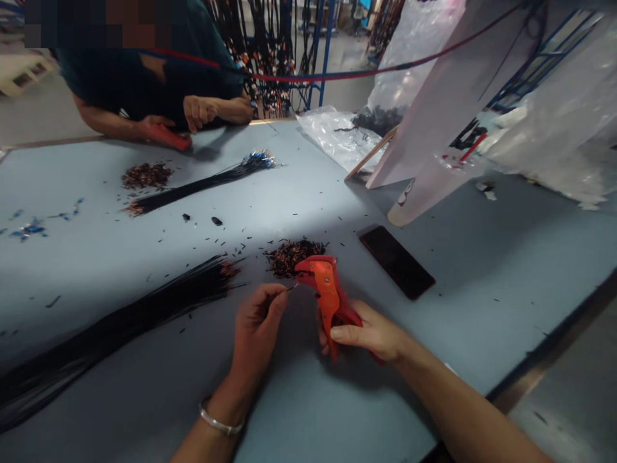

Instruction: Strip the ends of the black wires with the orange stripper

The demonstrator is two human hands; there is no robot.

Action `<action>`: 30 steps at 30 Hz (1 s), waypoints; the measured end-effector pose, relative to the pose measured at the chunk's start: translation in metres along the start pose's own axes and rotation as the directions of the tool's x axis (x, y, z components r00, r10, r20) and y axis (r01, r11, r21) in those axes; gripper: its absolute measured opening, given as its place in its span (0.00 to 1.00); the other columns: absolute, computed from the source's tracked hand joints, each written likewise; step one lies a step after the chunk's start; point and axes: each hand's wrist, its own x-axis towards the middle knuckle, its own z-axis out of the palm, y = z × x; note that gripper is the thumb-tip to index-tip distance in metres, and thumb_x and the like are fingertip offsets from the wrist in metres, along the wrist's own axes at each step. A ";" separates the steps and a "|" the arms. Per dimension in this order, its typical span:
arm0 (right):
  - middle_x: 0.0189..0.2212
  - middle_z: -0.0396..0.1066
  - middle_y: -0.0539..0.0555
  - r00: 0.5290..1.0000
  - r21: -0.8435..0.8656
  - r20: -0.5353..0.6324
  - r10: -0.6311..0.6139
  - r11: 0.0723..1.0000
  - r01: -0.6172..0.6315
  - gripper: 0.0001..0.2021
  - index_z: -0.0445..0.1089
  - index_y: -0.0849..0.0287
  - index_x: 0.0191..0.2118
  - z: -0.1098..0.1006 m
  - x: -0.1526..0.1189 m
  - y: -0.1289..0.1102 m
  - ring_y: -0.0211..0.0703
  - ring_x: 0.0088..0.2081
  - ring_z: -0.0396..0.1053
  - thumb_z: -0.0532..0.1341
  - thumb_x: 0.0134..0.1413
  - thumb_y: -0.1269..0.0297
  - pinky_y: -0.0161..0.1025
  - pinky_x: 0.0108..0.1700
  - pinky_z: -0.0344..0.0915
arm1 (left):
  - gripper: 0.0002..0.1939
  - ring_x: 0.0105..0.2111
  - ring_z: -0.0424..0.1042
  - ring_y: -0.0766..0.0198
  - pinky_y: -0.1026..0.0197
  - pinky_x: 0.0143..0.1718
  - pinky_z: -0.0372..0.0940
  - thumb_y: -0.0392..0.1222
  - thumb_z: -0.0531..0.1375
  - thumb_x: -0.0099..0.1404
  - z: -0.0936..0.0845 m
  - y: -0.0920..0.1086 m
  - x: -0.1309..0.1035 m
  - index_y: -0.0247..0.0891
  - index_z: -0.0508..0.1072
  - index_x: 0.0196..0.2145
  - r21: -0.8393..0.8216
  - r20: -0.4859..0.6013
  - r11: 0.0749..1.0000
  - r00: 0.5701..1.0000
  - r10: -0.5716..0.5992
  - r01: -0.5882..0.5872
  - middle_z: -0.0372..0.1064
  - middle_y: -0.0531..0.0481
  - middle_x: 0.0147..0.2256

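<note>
My left hand [260,321] pinches a thin black wire [290,288] whose bare end points toward the tool. Wrapped in my right hand [361,331] is an orange and red wire stripper [328,289], its jaws just right of the wire end and not touching it. Behind the jaws lies a pile of small black and copper-coloured scraps [289,256]. A thick bundle of black wires [130,321] runs from the left edge toward my left hand, with copper-coloured ends.
Across the table [289,411], a person [154,83] holds a red tool [169,137] near a second wire bundle [193,185] and scrap pile [146,175]. A phone [396,262], a tilted cup [429,186] and plastic bags [337,138] are on the right.
</note>
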 end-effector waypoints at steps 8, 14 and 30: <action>0.27 0.67 0.51 0.977 -0.487 -0.115 -0.182 0.867 0.104 0.15 0.65 0.60 0.33 0.013 -0.001 -0.016 0.39 0.28 0.63 0.60 0.54 0.51 0.36 0.30 0.62 | 0.11 0.19 0.56 0.71 0.68 0.22 0.55 0.48 0.58 0.65 0.004 0.008 -0.002 0.37 0.71 0.33 -0.010 0.015 0.997 0.996 -0.082 0.083 0.60 0.58 0.20; 0.38 0.73 0.59 0.894 -0.944 -0.087 -0.439 0.322 0.066 0.18 0.66 0.61 0.48 0.023 0.000 -0.018 0.49 0.36 0.69 0.58 0.49 0.64 0.45 0.40 0.65 | 0.09 0.24 0.65 0.67 0.67 0.26 0.62 0.45 0.62 0.58 0.005 0.009 -0.001 0.36 0.74 0.28 -0.063 0.016 0.998 0.999 0.030 -0.029 0.68 0.53 0.23; 0.39 0.73 0.62 0.813 -0.996 -0.004 -0.582 0.071 0.046 0.21 0.66 0.63 0.49 0.012 0.014 -0.001 0.51 0.39 0.70 0.59 0.47 0.66 0.49 0.44 0.66 | 0.12 0.25 0.68 0.61 0.64 0.25 0.65 0.47 0.66 0.54 0.004 0.001 -0.004 0.39 0.70 0.21 -0.078 0.071 0.997 0.997 -0.019 0.025 0.59 0.54 0.15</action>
